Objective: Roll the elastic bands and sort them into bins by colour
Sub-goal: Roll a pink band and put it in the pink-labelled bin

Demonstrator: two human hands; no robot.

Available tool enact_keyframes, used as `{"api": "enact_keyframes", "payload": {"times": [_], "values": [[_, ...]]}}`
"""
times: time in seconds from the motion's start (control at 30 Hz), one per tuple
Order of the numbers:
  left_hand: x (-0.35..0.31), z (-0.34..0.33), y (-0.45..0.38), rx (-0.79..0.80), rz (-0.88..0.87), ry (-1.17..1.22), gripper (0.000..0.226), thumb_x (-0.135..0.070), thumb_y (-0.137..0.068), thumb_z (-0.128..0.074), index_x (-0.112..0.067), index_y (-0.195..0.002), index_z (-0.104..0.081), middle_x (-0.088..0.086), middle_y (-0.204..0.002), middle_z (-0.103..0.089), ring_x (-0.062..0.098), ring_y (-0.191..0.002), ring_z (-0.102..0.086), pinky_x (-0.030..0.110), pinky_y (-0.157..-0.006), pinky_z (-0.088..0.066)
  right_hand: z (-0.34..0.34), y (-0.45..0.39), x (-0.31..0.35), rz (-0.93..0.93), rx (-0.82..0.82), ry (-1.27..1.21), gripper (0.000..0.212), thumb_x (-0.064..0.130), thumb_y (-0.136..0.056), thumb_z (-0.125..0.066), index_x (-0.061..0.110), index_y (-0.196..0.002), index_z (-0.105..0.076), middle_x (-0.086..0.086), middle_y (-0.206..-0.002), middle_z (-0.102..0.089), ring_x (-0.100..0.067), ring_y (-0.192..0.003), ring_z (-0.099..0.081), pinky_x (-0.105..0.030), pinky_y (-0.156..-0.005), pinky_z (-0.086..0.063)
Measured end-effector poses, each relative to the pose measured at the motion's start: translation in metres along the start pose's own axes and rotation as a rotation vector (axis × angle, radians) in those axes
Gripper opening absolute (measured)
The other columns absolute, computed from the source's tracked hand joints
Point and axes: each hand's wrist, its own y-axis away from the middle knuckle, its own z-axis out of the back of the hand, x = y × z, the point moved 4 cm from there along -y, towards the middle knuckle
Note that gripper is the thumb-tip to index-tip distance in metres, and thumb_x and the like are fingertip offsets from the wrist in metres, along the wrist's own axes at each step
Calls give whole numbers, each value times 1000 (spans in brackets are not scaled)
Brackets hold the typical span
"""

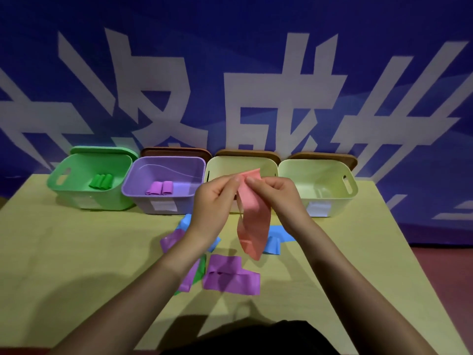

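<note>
My left hand [213,203] and my right hand [275,194] both pinch the top end of a pink elastic band [253,224], which hangs unrolled above the table. Under it lie loose bands: purple [230,276], blue [275,238], another purple [170,240] and a green one [199,274] mostly hidden by my left forearm. The green bin [76,193] holds rolled green bands [101,181]. The purple bin [143,198] holds two rolled purple bands [160,188]. Two pale yellow bins stand to the right, one [217,165] behind my hands, one [332,198] at the far right.
The four bins stand in a row at the back of the yellow-green table [76,252], with lids leaning behind them against a blue banner with white characters. The table's right edge [409,252] drops to a dark red floor.
</note>
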Motion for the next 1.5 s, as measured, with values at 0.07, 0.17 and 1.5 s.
{"api": "enact_keyframes", "payload": {"times": [0.07, 0.17, 1.5], "values": [[-2, 10, -6, -11, 101, 81, 28, -12, -97, -52, -12, -72, -65, -4, -63, -60, 7, -61, -55, 18, -61, -45, -13, 2, -6, -4, 0, -82, 33, 23, -92, -61, 9, -62, -64, -2, -56, -49, -13, -54, -41, -21, -49, -32], [-2, 25, -18, -42, 279, 253, 26, -14, -96, -51, -11, -75, -65, 0, -67, -63, 7, -59, -61, 18, -56, -50, -30, 4, -15, -23, 2, -213, 17, 10, -86, -66, 20, -72, -70, 9, -62, -61, -8, -59, -53, -17, -56, -43], [85, 178, -96, -211, 481, 515, 15, -20, -99, -48, -12, -98, -61, 6, -106, -66, 10, -83, -67, 25, -79, -54, -82, 53, -129, -422, -452, -34, 8, 8, -88, -66, 1, -84, -66, -18, -82, -66, -20, -66, -64, -24, -65, -57]]}}
